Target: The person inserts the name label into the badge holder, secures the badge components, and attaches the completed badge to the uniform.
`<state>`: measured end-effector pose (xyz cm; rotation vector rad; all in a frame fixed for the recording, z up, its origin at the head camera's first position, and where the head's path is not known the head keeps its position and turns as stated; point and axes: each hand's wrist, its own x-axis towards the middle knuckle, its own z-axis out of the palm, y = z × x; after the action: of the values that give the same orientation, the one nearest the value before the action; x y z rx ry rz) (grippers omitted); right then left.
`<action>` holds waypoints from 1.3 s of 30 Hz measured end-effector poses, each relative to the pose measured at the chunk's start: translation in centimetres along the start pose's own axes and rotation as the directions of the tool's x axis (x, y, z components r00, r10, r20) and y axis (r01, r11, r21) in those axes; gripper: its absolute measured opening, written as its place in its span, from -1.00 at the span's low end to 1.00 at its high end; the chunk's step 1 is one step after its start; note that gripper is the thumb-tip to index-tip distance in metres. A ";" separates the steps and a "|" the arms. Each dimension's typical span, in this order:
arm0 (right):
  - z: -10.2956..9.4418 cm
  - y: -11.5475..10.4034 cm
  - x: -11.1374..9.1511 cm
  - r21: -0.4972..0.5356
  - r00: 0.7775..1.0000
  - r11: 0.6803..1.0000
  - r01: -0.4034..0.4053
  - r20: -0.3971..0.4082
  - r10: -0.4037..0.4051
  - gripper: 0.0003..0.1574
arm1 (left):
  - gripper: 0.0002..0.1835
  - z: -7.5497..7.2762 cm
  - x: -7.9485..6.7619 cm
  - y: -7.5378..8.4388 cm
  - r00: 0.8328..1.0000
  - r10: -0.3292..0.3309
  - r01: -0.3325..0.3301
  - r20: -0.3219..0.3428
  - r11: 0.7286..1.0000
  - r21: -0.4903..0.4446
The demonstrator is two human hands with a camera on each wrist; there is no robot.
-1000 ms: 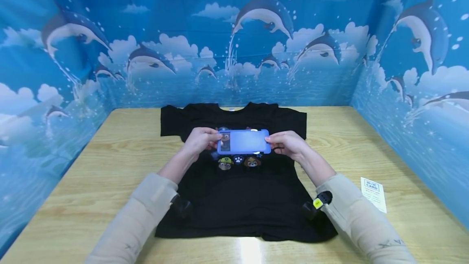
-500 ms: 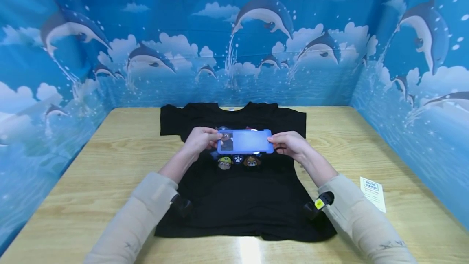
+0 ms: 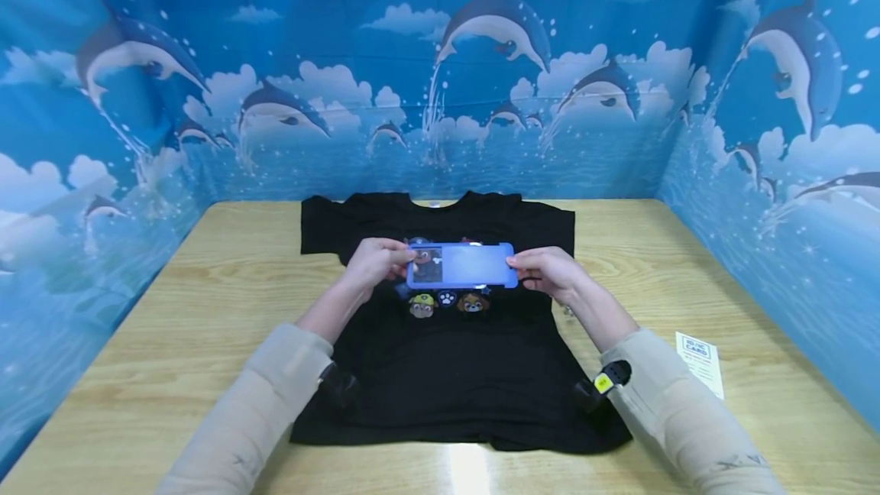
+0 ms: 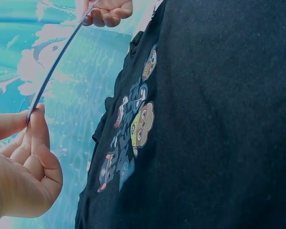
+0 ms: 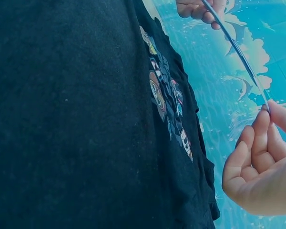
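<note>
A blue slide-type ID card holder [image 3: 474, 264] is held level above a black T-shirt [image 3: 454, 380]. My left hand [image 3: 376, 262] pinches its left end between thumb and fingertips. At the other end, my right hand [image 3: 550, 270] pinches the blue sliding part. Through the see-through opening on the holder's left side, some of the shirt's print shows. Both wrist views show the holder [image 4: 57, 62] edge-on as a thin strip, clear of the shirt. Cartoon dog faces and a paw badge [image 3: 447, 299] are printed on the shirt's chest.
The T-shirt lies spread flat on a wood-grain table [image 3: 206, 312], collar away from me. A white paper card [image 3: 700, 363] printed "ID/IC CARD" lies at the right. A blue dolphin-print curtain [image 3: 330, 128] encloses the back and sides.
My right hand has moved slightly right, drawing the blue part of the card holder outward. The see-through opening at the left has widened. My left hand has stayed in place.
</note>
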<state>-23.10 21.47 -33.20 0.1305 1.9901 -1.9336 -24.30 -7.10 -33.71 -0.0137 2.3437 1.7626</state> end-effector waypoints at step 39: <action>-1.7 0.2 -0.4 -0.022 1.000 1.000 0.000 0.004 0.000 -0.74 | -0.69 -0.9 -0.1 -0.4 0.999 -0.011 0.011 -0.038 1.000 0.018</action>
<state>-23.03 23.23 -33.29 0.1215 2.0081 -1.9096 -24.32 -8.12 -33.85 -0.0573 2.3813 1.7505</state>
